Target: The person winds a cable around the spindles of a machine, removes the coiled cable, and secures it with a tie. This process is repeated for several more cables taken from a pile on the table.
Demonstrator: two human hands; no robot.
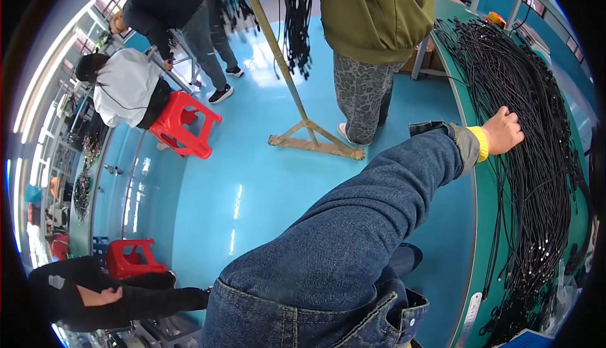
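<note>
On the green table (483,222) at the right, your hand (503,130) rests on the heap of black cords (530,158), fingers curled down into the strands; whether they pinch any cord you cannot tell. Your denim sleeve (379,209) reaches across from the near left. Farther off, a person in an olive jacket (375,13) stands beside a wooden stand (309,136).

A denim-sleeved hand (503,131) is laid on black cables (530,158) heaped along the green bench (483,222).
</note>
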